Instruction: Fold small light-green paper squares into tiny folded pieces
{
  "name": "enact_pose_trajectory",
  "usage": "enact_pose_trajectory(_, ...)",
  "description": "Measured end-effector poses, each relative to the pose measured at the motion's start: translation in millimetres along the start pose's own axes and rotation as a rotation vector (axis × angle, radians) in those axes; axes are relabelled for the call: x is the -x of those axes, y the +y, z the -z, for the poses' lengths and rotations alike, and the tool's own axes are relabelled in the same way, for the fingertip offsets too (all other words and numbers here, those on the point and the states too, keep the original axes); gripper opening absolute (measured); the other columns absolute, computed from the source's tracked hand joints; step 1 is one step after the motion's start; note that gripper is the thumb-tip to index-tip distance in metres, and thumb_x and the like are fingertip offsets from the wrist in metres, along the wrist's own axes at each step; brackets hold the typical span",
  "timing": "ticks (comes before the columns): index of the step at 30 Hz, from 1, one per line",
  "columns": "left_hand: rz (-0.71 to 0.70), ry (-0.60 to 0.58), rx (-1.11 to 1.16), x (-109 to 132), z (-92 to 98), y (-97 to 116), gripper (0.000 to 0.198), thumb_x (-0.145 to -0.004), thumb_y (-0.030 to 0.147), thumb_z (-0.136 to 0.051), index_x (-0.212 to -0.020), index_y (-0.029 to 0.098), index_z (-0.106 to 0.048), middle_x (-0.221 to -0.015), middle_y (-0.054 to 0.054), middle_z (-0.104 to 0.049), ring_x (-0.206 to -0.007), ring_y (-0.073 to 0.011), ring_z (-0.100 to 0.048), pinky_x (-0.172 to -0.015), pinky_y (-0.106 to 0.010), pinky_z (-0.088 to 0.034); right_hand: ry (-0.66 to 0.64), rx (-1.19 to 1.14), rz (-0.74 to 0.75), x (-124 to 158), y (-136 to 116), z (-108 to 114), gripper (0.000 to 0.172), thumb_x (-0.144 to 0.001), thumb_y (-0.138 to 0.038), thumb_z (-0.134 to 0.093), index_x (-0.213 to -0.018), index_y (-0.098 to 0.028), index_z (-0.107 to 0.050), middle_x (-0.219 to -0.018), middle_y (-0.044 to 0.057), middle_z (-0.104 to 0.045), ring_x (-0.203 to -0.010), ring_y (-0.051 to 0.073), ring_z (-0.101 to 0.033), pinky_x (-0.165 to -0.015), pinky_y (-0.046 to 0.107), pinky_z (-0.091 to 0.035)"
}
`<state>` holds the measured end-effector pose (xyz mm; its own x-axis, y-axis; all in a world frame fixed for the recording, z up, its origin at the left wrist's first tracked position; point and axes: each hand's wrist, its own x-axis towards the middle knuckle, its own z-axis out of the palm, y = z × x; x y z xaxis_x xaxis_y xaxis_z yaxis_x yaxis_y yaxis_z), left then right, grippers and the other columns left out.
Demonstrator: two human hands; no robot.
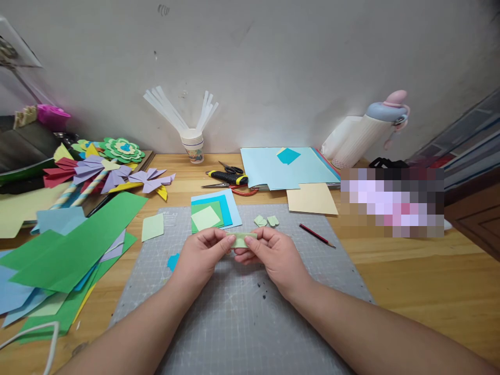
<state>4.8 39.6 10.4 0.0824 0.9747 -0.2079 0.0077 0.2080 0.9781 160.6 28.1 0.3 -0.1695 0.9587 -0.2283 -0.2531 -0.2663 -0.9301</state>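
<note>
Both my hands meet above the grey cutting mat (234,312) and pinch a small folded strip of pale green paper (244,239). My left hand (201,255) grips its left end with thumb and fingers closed. My right hand (273,255) grips the right end the same way. Just beyond the strip lie two small folded pale green pieces (266,221). A stack of square sheets (214,211), pale green on green on blue, sits at the mat's far edge.
Green and blue paper sheets (66,255) pile up at left, with purple folded paper shapes (117,177) behind. Scissors (231,169), a utility knife (226,177), a cup of white sticks (193,146), light blue sheets (285,166), a tan sheet (311,199), a pencil (317,235) and a bottle (375,130) lie beyond.
</note>
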Motion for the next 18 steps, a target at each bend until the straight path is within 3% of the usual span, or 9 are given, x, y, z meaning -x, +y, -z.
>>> enact_pose_trajectory(14,-0.013,0.006,-0.007,1.2,-1.5,2.4,0.028,-0.064,0.039,-0.074,-0.061,0.016,-0.059,-0.058,0.003,-0.059,-0.056,-0.01,-0.052,-0.061,-0.022,-0.041,-0.004,0.002,-0.015,0.3,-0.9,-0.8,0.029,-0.073,-0.042,-0.069,-0.078,-0.016,-0.058,-0.069,0.004,-0.072,-0.062,0.016,-0.069,-0.062,0.029,-0.054)
enact_pose_trajectory(18,-0.015,-0.012,0.026,2.9,-2.8,4.4,0.027,-0.068,0.04,-0.071,-0.068,0.016,-0.058,-0.063,0.003,-0.058,-0.06,-0.011,-0.053,-0.063,-0.023,-0.041,-0.066,0.049,-0.045,2.0,-0.8,-1.7,0.028,-0.073,-0.042,-0.068,-0.074,-0.017,-0.056,-0.068,0.003,-0.071,-0.063,0.015,-0.068,-0.063,0.028,-0.053)
